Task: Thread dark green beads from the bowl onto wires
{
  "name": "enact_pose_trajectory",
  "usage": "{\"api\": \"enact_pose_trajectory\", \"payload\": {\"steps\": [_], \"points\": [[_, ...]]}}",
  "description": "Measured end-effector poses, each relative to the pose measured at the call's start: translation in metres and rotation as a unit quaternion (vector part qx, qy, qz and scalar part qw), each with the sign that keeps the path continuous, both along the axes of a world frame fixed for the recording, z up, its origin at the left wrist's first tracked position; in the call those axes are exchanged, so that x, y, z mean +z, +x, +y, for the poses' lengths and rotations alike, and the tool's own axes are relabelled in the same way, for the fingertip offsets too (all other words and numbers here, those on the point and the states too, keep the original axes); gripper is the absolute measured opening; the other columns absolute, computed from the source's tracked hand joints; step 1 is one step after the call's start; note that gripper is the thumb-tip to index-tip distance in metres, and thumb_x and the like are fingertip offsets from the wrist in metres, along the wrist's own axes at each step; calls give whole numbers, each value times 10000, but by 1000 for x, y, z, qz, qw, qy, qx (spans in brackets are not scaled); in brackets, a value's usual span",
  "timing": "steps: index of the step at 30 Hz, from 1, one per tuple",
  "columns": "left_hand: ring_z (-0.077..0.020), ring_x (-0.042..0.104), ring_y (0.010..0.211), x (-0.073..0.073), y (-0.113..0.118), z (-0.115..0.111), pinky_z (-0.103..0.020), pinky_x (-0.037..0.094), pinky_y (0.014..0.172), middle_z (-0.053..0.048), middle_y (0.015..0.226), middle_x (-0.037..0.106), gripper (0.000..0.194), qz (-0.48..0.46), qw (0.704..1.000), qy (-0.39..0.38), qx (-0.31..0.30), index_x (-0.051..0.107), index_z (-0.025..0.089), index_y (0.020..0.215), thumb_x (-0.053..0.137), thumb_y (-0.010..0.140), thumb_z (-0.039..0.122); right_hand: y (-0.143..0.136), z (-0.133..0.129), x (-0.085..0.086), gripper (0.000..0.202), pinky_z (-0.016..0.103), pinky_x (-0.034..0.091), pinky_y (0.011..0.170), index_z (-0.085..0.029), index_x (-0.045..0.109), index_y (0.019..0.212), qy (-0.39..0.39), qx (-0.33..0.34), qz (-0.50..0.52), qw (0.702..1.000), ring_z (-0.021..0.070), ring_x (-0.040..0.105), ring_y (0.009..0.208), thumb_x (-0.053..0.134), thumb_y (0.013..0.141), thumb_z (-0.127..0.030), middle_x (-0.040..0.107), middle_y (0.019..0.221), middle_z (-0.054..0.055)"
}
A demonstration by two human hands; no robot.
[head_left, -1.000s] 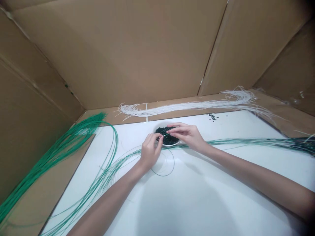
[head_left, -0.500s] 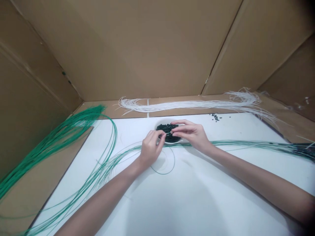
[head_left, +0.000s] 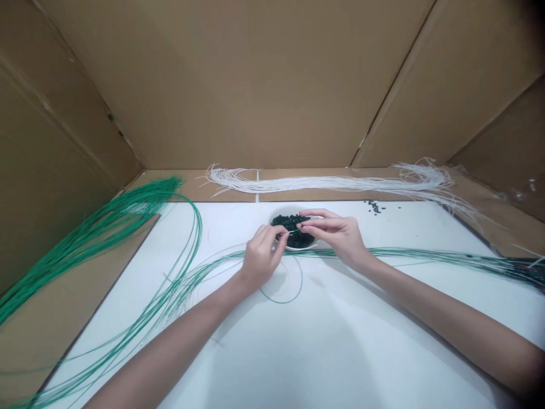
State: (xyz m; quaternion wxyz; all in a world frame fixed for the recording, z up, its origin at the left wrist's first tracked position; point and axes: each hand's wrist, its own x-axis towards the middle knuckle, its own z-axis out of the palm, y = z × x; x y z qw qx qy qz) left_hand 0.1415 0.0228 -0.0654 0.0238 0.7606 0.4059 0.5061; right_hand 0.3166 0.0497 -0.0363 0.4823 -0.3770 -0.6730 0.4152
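Barely shifted since earlier, the left hand (head_left: pixel 261 255) pinches a strand (head_left: pixel 294 230) above the twelve-o'clock bowl (head_left: pixel 302 247); whether the right hand (head_left: pixel 342 236) grips, I can't tell.

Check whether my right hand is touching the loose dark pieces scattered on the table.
Apart. The head view shows white tabletop between the right hand and the loose dark pieces, which lie farther back and to its right.
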Motion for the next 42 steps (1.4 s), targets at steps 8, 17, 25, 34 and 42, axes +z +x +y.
{"api": "enact_pose_trajectory", "payload": {"steps": [8, 17, 25, 34, 42], "points": [[-100, 480, 667, -1, 0, 0, -209, 408, 623, -17, 736, 565, 55, -4, 1000, 8, -1, 494, 160, 848, 470, 810, 129, -2, -4, 3, 109, 283, 558, 638, -177, 700, 731, -59, 16, 49, 997, 163, 648, 680, 677, 645, -240, 683, 793, 52], [-101, 480, 656, 1, 1, -1, -210, 413, 622, -19, 728, 567, 52, -3, 1000, 18, 2, 494, 159, 844, 464, 812, 130, -2, -5, 4, 104, 243, 556, 599, -168, 694, 708, -68, 5, 41, 997, 151, 649, 648, 691, 623, -228, 683, 757, 44], [-102, 476, 662, 0, 0, 0, -218, 408, 629, -17, 725, 563, 62, -2, 1000, 17, -7, 495, 158, 840, 476, 802, 114, -3, -7, 7, 109, 266, 559, 636, -166, 696, 699, -61, 5, 33, 998, 148, 641, 651, 693, 614, -235, 678, 764, 48], [-103, 477, 664, 1, 1, -1, -220, 411, 636, -19, 731, 574, 59, 3, 1000, 15, -7, 498, 158, 837, 474, 802, 117, -3, -5, 5, 120, 272, 558, 652, -166, 694, 709, -58, 9, 32, 998, 149, 641, 664, 684, 626, -251, 676, 767, 51], [-105, 479, 660, -1, 1, 0, -222, 408, 630, -19, 732, 577, 59, 2, 1000, 11, -6, 502, 160, 842, 463, 809, 130, -2, -5, 5, 90, 254, 553, 655, -172, 694, 715, -50, 21, 40, 998, 140, 642, 668, 675, 638, -215, 671, 765, 41]]}}
